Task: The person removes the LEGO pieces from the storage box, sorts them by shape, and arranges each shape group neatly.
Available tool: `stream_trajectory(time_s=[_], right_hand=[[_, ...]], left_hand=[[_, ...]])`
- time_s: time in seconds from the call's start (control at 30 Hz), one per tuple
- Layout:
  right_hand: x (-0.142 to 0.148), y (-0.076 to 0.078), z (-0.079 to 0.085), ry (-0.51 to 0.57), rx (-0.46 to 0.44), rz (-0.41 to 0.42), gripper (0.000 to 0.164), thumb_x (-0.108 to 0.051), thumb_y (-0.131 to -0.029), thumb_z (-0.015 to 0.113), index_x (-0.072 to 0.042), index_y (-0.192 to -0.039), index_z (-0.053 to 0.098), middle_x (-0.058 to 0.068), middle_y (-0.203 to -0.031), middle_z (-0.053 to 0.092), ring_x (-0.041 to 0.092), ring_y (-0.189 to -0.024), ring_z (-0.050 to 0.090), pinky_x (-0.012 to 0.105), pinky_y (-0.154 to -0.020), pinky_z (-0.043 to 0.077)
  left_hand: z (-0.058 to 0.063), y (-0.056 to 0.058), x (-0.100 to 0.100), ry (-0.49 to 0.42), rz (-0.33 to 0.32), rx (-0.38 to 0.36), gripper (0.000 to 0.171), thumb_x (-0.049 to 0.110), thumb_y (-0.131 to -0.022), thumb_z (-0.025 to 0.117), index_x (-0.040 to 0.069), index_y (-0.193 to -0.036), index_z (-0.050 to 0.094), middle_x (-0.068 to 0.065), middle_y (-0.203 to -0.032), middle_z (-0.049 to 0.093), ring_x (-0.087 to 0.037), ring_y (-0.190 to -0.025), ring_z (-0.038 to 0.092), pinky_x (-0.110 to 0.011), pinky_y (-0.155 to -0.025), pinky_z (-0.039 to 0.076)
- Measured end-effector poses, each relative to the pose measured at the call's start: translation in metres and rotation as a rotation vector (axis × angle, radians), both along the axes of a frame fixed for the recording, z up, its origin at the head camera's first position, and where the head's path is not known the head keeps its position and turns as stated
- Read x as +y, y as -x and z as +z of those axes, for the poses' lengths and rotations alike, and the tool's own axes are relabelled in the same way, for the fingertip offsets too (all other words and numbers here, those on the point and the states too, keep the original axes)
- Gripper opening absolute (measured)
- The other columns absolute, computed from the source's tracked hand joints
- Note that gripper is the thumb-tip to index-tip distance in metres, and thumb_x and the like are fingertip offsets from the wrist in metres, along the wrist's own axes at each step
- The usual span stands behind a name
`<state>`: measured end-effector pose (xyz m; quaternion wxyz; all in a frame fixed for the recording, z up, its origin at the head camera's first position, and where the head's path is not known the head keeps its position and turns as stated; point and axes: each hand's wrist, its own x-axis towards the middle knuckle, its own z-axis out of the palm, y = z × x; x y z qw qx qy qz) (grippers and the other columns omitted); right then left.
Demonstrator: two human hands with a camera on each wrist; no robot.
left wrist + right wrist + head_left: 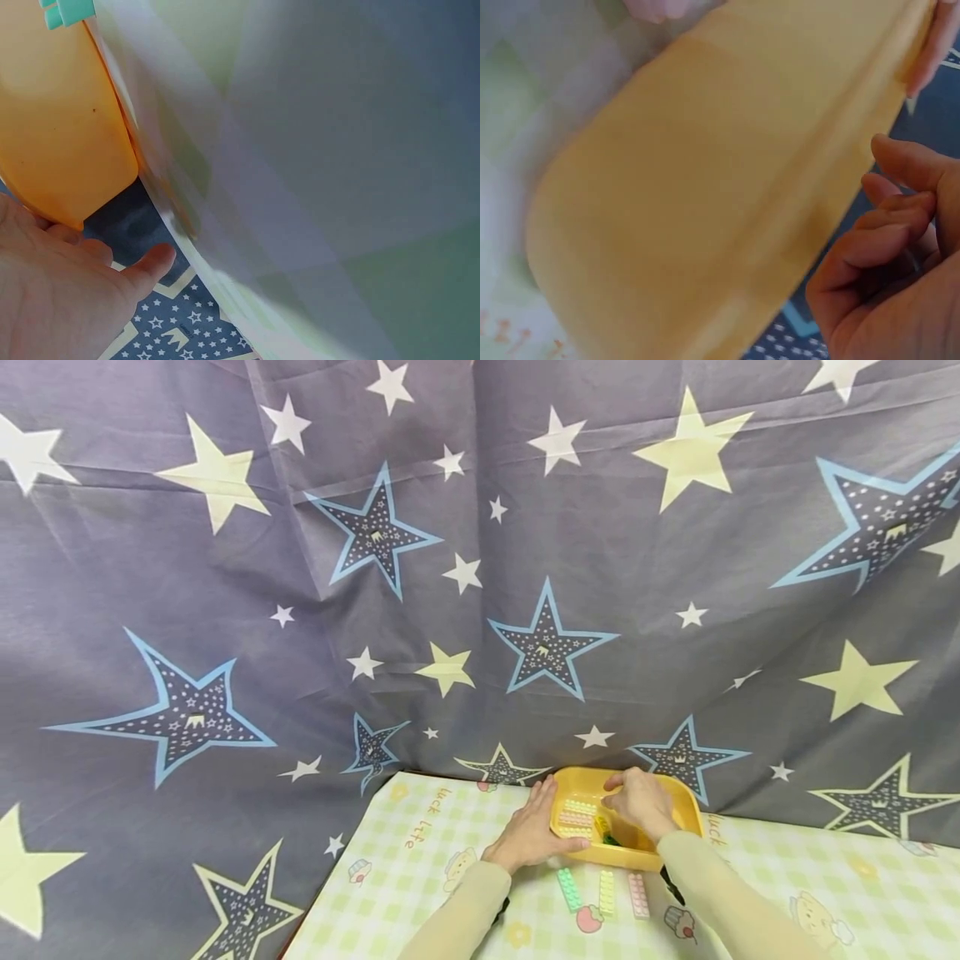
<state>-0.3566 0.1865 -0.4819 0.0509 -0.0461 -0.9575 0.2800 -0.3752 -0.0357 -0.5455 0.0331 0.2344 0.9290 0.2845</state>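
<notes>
A yellow-orange plastic tray (622, 857) stands at the back of the table against the curtain. My left hand (529, 828) holds its left end, the thumb over the front corner and the fingers along the outer side. My right hand (640, 800) hovers over the tray's inside, fingers loosely bent. The right wrist view shows a gap between thumb and fingers, with nothing visible in it. Pale yellow and pink toy bricks (576, 818) lie in the tray's left part, beside a small yellow and dark green piece (604, 831). My right hand and forearm hide part of the tray.
In front of the tray lie a green brick (569, 890), a yellow brick (607, 893) and a pink brick (638, 896), side by side. A checked tablecloth (405, 835) covers the table. The star-patterned curtain (420, 635) rises directly behind.
</notes>
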Motion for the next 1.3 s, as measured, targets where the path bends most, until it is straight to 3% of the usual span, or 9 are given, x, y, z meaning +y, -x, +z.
stream_trajectory(time_s=[0.2,0.43,0.67,0.87,0.93,1.13,1.3], right_hand=[[-0.001,0.006,-0.015,-0.008,0.018,0.032,0.019,-0.019,-0.091,0.085,-0.013,-0.11,0.086,0.016,-0.127,0.081,0.035,-0.105,0.077,0.037,-0.07,0.055],[-0.007,0.012,-0.025,0.002,-0.018,0.05,0.019,-0.015,-0.085,0.085,-0.014,-0.104,0.087,0.015,-0.123,0.082,0.034,-0.102,0.076,0.044,-0.073,0.058],[-0.005,0.034,-0.049,0.01,-0.039,0.028,0.021,-0.017,-0.076,0.083,-0.018,-0.097,0.087,0.011,-0.115,0.084,0.029,-0.092,0.073,0.039,-0.065,0.055],[-0.002,0.05,-0.068,0.015,-0.045,0.043,0.021,-0.014,-0.077,0.082,-0.019,-0.096,0.087,0.011,-0.116,0.083,0.029,-0.093,0.073,0.042,-0.066,0.056],[-0.004,0.049,-0.068,0.014,-0.047,0.042,0.02,-0.013,-0.077,0.083,-0.018,-0.096,0.087,0.012,-0.116,0.083,0.028,-0.092,0.072,0.042,-0.066,0.055],[-0.017,0.03,-0.039,0.004,-0.068,0.028,0.017,-0.013,-0.082,0.084,-0.015,-0.098,0.086,0.012,-0.116,0.082,0.026,-0.093,0.072,0.044,-0.071,0.057],[-0.018,0.03,-0.036,0.006,-0.075,0.023,0.014,-0.014,-0.081,0.085,-0.013,-0.095,0.085,0.011,-0.11,0.082,0.026,-0.09,0.071,0.045,-0.071,0.058]], left_hand=[[0.002,-0.003,0.001,-0.011,-0.004,-0.017,0.124,0.068,-0.089,0.08,0.011,-0.177,0.014,-0.004,-0.187,0.014,-0.03,-0.174,0.014,-0.066,-0.133,0.033],[0.001,-0.003,0.001,-0.008,-0.007,0.0,0.123,0.067,-0.089,0.081,0.011,-0.177,0.015,-0.004,-0.187,0.015,-0.031,-0.174,0.016,-0.065,-0.133,0.034],[0.001,-0.003,0.002,-0.003,0.001,-0.003,0.124,0.068,-0.088,0.082,0.012,-0.177,0.015,-0.002,-0.187,0.014,-0.029,-0.174,0.016,-0.064,-0.133,0.034],[0.002,-0.004,0.002,0.003,0.002,0.002,0.125,0.069,-0.088,0.082,0.011,-0.177,0.015,-0.003,-0.187,0.014,-0.03,-0.174,0.016,-0.065,-0.133,0.035],[0.002,-0.003,0.002,0.004,0.002,0.005,0.125,0.068,-0.088,0.082,0.01,-0.177,0.015,-0.003,-0.187,0.014,-0.03,-0.174,0.017,-0.065,-0.132,0.035],[0.0,-0.002,0.001,0.003,0.004,0.001,0.124,0.069,-0.088,0.081,0.012,-0.177,0.015,-0.002,-0.187,0.014,-0.029,-0.174,0.017,-0.065,-0.132,0.035],[0.001,-0.003,0.0,0.002,0.006,0.001,0.123,0.068,-0.088,0.081,0.011,-0.177,0.016,-0.003,-0.187,0.015,-0.029,-0.174,0.017,-0.064,-0.133,0.035]])
